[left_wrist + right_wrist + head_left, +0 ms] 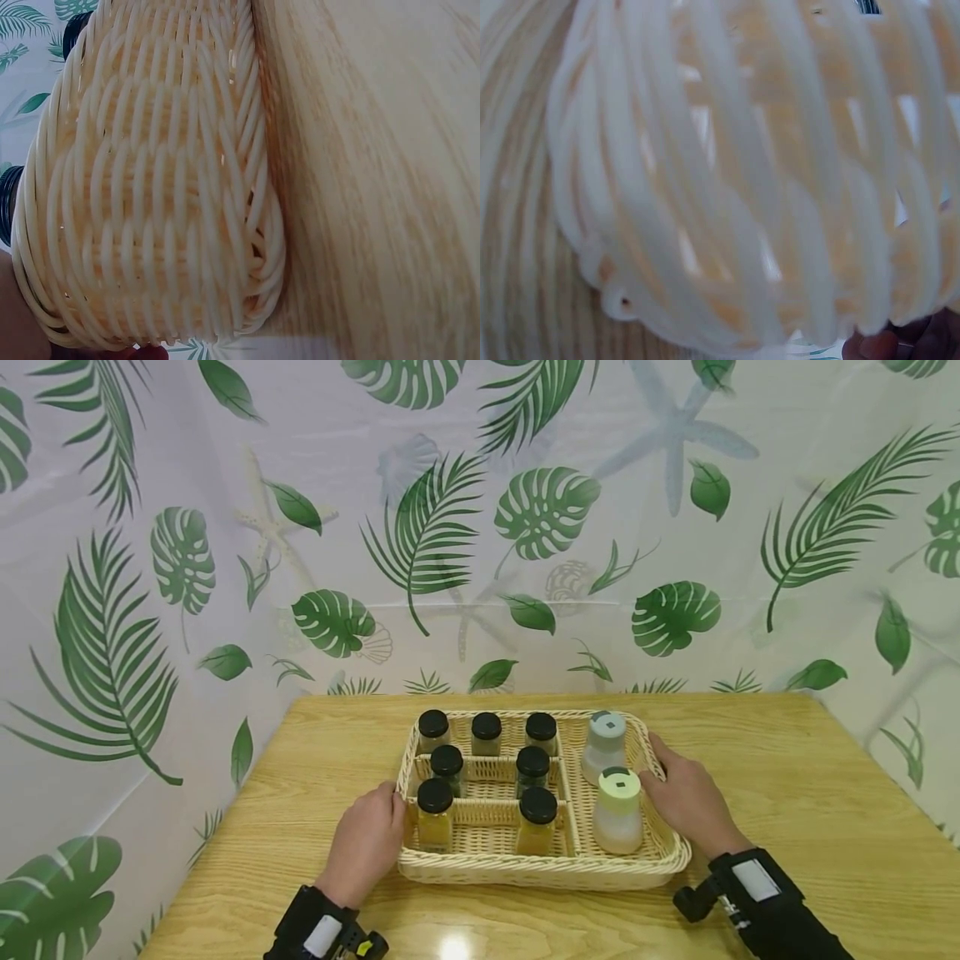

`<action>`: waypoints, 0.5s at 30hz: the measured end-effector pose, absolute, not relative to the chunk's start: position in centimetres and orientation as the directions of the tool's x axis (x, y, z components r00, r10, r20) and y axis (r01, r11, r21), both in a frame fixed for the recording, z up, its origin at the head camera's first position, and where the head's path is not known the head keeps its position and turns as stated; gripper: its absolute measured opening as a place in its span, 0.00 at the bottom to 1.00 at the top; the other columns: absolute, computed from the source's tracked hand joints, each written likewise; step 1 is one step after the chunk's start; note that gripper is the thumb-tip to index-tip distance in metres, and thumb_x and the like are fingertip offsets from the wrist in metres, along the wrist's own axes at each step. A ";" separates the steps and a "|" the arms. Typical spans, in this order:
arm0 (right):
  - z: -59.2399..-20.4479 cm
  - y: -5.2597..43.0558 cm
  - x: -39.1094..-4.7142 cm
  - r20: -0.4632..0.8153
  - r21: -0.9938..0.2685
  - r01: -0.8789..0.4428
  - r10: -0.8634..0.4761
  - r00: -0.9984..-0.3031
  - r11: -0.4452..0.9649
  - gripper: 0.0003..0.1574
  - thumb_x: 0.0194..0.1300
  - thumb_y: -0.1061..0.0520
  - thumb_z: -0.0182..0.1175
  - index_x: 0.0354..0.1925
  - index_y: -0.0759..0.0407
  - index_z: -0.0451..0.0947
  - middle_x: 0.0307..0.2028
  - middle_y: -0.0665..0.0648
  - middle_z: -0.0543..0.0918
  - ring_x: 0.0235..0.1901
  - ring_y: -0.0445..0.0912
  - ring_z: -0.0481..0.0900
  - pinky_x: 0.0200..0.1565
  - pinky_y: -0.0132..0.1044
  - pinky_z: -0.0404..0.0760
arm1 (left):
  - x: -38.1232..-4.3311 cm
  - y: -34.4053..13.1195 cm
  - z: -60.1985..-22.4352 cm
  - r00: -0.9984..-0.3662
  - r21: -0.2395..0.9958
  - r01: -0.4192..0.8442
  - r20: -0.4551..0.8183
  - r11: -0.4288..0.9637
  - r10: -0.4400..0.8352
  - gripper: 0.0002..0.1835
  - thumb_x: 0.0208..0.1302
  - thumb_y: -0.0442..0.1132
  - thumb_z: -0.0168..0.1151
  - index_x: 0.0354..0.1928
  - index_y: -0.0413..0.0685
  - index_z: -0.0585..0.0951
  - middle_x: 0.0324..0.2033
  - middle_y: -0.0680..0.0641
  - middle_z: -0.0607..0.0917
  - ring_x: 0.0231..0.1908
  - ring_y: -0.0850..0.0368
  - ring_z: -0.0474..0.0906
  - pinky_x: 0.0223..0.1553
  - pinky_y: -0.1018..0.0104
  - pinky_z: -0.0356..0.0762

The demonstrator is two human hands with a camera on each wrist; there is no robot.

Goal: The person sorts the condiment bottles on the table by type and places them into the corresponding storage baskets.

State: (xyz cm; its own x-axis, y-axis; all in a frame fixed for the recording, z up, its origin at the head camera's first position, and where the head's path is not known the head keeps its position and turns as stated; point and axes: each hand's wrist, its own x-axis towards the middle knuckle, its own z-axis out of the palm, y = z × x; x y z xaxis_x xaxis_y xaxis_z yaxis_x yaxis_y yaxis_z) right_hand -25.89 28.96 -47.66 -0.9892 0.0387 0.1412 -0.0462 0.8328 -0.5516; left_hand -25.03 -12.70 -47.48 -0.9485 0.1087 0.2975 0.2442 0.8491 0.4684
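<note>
A cream wicker basket (525, 865) with inner dividers sits on the table. My left hand (364, 843) grips its left end, thumb near the rim; the outer fingers are mostly hidden. At the right end, my right hand (693, 806) holds the rim with the thumb toward the inside. Several small glass jars with black lids, such as one front jar (435, 827), stand in the left compartments. The right compartment holds a shaker bottle with a pale blue lid (606, 727) and another with a yellow-green lid (619, 785). Both wrist views are filled by the woven wall (150, 187).
A light wood-grain table (330, 752) extends around the basket on all sides. Behind it and at both sides hangs a white cloth (465, 668) printed with green leaves and starfish. Each wrist wears a black strap with a small camera.
</note>
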 end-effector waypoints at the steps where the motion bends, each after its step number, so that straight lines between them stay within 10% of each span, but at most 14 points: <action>1: -47.6 28.9 -25.9 0.141 -0.551 -0.047 0.038 -0.989 0.833 0.42 0.77 0.52 0.47 0.79 0.64 0.45 0.56 0.75 0.79 0.20 0.46 0.70 0.23 0.39 0.66 | -25.0 -12.7 -47.5 -0.948 0.468 0.245 0.298 0.849 0.109 0.16 0.77 0.37 0.44 0.41 0.36 0.81 0.19 0.50 0.73 0.18 0.58 0.68 0.20 0.65 0.65; 15: -47.7 28.9 -25.9 0.145 -0.544 -0.049 0.037 -0.989 0.837 0.42 0.77 0.51 0.48 0.79 0.65 0.46 0.55 0.75 0.79 0.21 0.47 0.71 0.23 0.39 0.66 | -25.1 -12.7 -47.6 -0.952 0.474 0.232 0.292 0.850 0.096 0.16 0.77 0.38 0.43 0.39 0.38 0.80 0.19 0.50 0.72 0.19 0.57 0.68 0.21 0.63 0.66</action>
